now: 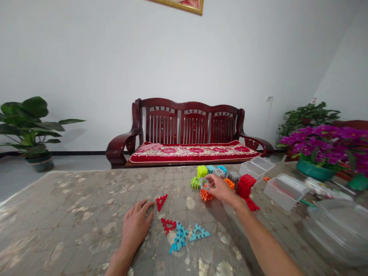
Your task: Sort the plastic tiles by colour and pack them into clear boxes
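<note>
My left hand (pixel 135 226) lies flat on the table, fingers stretched out, its fingertips next to a red triangular toothed piece (pixel 161 202). A second red triangle (pixel 168 225) and a small build of light blue triangles (pixel 184 235) lie just right of that hand. My right hand (pixel 220 188) reaches forward into a pile of coloured toothed blocks (pixel 221 177) in green, blue, grey, orange and red. Its fingers pinch a small grey piece (pixel 203 184) at the pile's near left side.
Two clear plastic boxes (pixel 283 189) and a clear lid or bowl (pixel 342 230) stand at the right of the patterned table (pixel 71 214). A pot of purple flowers (pixel 324 147) is at the far right. A red wooden bench (pixel 186 132) and a leafy plant (pixel 31 130) stand behind.
</note>
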